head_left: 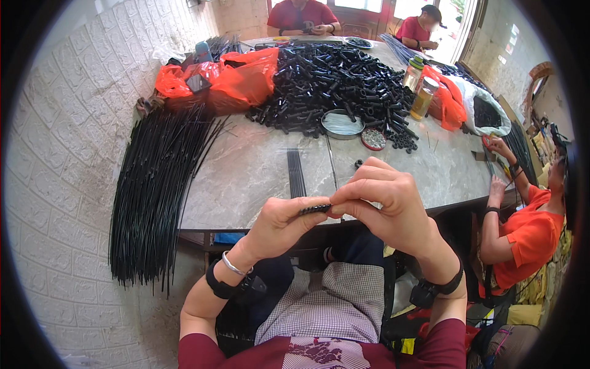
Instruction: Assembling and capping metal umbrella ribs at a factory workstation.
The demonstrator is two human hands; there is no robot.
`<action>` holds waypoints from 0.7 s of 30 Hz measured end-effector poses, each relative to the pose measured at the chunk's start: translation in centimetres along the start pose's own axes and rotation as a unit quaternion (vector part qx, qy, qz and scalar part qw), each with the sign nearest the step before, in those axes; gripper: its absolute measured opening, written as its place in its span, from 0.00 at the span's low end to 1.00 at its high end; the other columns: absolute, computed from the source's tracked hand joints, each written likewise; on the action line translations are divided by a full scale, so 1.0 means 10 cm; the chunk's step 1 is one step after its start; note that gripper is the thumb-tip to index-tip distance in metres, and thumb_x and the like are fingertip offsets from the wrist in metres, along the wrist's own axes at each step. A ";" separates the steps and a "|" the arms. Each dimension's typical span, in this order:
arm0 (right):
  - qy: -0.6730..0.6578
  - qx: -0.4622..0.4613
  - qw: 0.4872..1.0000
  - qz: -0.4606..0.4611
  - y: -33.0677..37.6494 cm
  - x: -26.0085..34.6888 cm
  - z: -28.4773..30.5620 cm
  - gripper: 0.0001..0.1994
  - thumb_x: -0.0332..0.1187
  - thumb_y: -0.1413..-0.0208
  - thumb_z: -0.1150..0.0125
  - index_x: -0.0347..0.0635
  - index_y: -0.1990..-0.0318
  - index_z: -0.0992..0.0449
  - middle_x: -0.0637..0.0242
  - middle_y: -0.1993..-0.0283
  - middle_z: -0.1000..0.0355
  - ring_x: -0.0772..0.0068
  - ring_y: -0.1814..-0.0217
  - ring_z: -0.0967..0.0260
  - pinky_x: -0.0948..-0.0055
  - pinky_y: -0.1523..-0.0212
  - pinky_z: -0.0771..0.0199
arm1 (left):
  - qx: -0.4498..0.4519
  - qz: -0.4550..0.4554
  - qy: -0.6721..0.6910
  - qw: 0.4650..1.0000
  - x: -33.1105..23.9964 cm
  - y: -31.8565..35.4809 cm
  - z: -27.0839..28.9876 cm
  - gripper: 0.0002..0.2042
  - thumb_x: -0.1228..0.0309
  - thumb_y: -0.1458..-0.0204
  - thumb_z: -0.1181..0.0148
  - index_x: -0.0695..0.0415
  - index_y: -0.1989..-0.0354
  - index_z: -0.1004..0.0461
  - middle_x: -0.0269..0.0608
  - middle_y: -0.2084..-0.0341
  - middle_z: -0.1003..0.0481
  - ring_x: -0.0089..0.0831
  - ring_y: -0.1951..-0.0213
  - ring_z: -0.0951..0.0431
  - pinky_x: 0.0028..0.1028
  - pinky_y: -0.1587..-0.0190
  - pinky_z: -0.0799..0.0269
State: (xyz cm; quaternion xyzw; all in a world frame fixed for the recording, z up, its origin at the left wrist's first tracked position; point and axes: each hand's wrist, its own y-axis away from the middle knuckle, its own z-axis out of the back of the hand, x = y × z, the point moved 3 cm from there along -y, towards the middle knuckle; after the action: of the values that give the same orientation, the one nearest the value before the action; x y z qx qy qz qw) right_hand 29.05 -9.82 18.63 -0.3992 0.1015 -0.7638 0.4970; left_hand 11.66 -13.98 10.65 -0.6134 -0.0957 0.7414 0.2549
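Note:
My left hand (282,224) is closed on a short, dark, ridged row of small black pieces (315,210) above the table's near edge. My right hand (387,200) meets its right end, thumb and fingertips pinched together. Whatever is between those fingertips is too small or hidden to make out. Just beyond my left hand, a flat row of thin black rods (296,175) lies on the table, pointing away from me. Fine pale needles or wires cross its far end. Whether the rods join the ridged row cannot be seen. Small black rings (359,163) lie beyond my right hand.
A big heap of black tubes (344,77) covers the table's far middle. Near it stand a round tin of pale sticks (342,123), a smaller tin (373,139) and bottles (424,98). Long black rods (157,197) overhang the left edge. Another person (522,234) works at right.

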 end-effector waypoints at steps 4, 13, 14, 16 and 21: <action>-0.002 0.011 1.000 0.018 -0.03 -0.01 0.00 0.05 0.27 0.57 0.34 0.42 0.70 0.22 0.67 0.75 0.31 0.65 0.70 0.35 0.69 0.69 0.33 | -0.002 -0.005 -0.006 1.000 -0.01 -0.01 0.01 0.13 0.78 0.46 0.43 0.63 0.51 0.26 0.44 0.64 0.20 0.27 0.61 0.19 0.23 0.58 0.24; -0.077 0.025 0.997 -0.016 -0.05 -0.02 -0.04 0.07 0.24 0.56 0.35 0.40 0.67 0.22 0.66 0.71 0.29 0.63 0.66 0.32 0.69 0.65 0.31 | 0.003 -0.012 -0.026 1.000 0.04 0.02 0.01 0.14 0.77 0.47 0.41 0.63 0.52 0.26 0.45 0.65 0.20 0.27 0.65 0.19 0.24 0.63 0.25; -0.082 0.031 0.996 -0.006 -0.05 -0.03 -0.04 0.07 0.24 0.56 0.35 0.40 0.67 0.22 0.65 0.70 0.29 0.63 0.64 0.32 0.68 0.63 0.30 | 0.002 -0.012 -0.027 1.000 0.03 0.02 0.01 0.14 0.77 0.47 0.41 0.63 0.52 0.26 0.45 0.65 0.20 0.27 0.65 0.19 0.24 0.63 0.25; -0.087 0.036 0.996 0.002 -0.05 -0.02 -0.05 0.07 0.24 0.55 0.35 0.40 0.66 0.22 0.64 0.69 0.28 0.63 0.63 0.32 0.68 0.62 0.30 | 0.027 -0.008 -0.044 0.999 0.02 -0.01 0.01 0.14 0.76 0.48 0.40 0.62 0.52 0.26 0.45 0.67 0.20 0.28 0.66 0.19 0.24 0.64 0.26; -0.046 0.029 0.996 0.071 -0.08 0.11 -0.21 0.10 0.25 0.55 0.36 0.39 0.62 0.24 0.62 0.64 0.30 0.61 0.61 0.33 0.67 0.61 0.29 | 0.031 -0.031 -0.024 0.999 0.07 0.00 -0.02 0.13 0.75 0.48 0.40 0.60 0.52 0.26 0.44 0.70 0.21 0.29 0.68 0.20 0.25 0.65 0.26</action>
State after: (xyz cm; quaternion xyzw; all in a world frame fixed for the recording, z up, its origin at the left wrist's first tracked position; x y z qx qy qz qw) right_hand 26.82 -10.87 18.25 -0.4109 0.0842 -0.7099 0.5658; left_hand 11.81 -13.62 9.98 -0.5843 -0.0975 0.7500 0.2942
